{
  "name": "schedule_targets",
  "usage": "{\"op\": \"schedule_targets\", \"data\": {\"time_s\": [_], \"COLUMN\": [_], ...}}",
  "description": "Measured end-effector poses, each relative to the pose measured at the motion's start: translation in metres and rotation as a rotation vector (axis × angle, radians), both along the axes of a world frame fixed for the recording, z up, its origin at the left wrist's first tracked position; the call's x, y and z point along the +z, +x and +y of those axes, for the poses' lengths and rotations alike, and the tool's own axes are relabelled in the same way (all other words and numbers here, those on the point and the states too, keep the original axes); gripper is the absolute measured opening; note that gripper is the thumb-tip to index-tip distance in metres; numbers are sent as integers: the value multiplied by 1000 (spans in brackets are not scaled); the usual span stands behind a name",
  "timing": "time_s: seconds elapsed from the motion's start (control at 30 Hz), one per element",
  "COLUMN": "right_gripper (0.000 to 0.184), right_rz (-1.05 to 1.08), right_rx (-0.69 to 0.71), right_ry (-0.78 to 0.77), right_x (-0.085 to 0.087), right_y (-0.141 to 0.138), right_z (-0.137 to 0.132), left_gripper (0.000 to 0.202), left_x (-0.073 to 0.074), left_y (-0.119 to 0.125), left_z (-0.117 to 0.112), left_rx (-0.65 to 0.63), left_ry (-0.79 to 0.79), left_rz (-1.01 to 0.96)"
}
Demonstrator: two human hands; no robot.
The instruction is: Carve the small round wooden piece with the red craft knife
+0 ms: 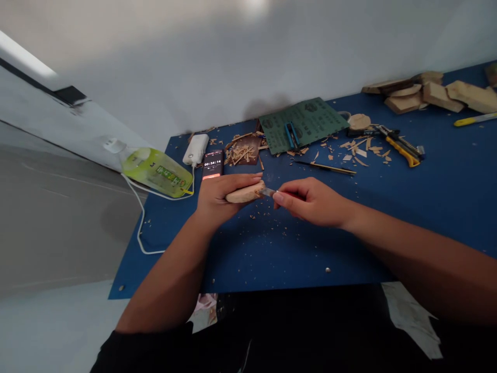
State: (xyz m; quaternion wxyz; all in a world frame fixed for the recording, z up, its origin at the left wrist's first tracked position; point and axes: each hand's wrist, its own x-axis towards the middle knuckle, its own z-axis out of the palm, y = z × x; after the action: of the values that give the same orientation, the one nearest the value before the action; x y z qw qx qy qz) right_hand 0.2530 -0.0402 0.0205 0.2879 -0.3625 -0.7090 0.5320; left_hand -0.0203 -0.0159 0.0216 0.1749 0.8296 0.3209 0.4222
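My left hand [219,194] is closed round a small pale piece of wood [244,194], held just above the blue table top [427,207]. My right hand [310,199] grips a small knife; its short metal blade [267,192] touches the right end of the wood. The knife's handle is mostly hidden inside my fingers. Fine wood chips [267,228] lie scattered on the blue surface under both hands.
Behind the hands lie a phone showing a timer [213,164], a white power bank [196,149], a green-yellow pouch [159,173], a pile of shavings [240,154], green sandpaper [303,123], a thin tool [328,167], a yellow utility knife [402,145] and wood blocks [438,96].
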Motion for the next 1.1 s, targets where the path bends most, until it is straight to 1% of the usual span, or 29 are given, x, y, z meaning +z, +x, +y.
{"op": "schedule_targets", "data": {"time_s": [0.1, 0.2, 0.27, 0.33, 0.4, 0.47, 0.57, 0.7, 0.8, 0.9, 1.03, 1.1], "right_gripper": [47, 46, 45, 44, 44, 47, 50, 50, 45, 43, 48, 50], "right_rz": [-163, -422, -596, -673, -638, -530, -387, -349, -251, -119, 75, 164], "right_rx": [-96, -153, -186, -190, -153, -110, -69, -29, 23, 82, 161, 169], "right_ry": [212, 373, 420, 410, 357, 286, 210, 112, -17, -150, -319, -394], "right_x": [2, 2, 0, -3, -5, -7, -8, -5, -1, 4, 5, 3], "right_y": [0, -1, -3, -5, -5, -5, -3, 0, 2, 3, 3, 1], "right_z": [-5, -13, -19, -21, -18, -13, -5, 1, 3, 3, 2, 1], "left_gripper": [39, 38, 36, 34, 32, 33, 34, 34, 39, 39, 39, 40], "left_x": [-1, -3, -4, -5, -5, -4, -1, -2, -4, -2, 2, 1], "left_y": [-6, -12, -15, -16, -17, -17, -15, -13, -12, -8, 2, 6], "left_z": [4, 7, 8, 8, 8, 8, 7, 5, 2, -3, -9, -9], "left_rx": [8, -9, -8, -3, -11, -26, -35, -77, -68, -63, -25, -43], "left_ry": [89, 182, 208, 207, 202, 176, 127, 86, 47, 35, -17, -47], "left_rz": [86, 219, 317, 400, 461, 474, 414, 373, 283, 185, 57, -19]}}
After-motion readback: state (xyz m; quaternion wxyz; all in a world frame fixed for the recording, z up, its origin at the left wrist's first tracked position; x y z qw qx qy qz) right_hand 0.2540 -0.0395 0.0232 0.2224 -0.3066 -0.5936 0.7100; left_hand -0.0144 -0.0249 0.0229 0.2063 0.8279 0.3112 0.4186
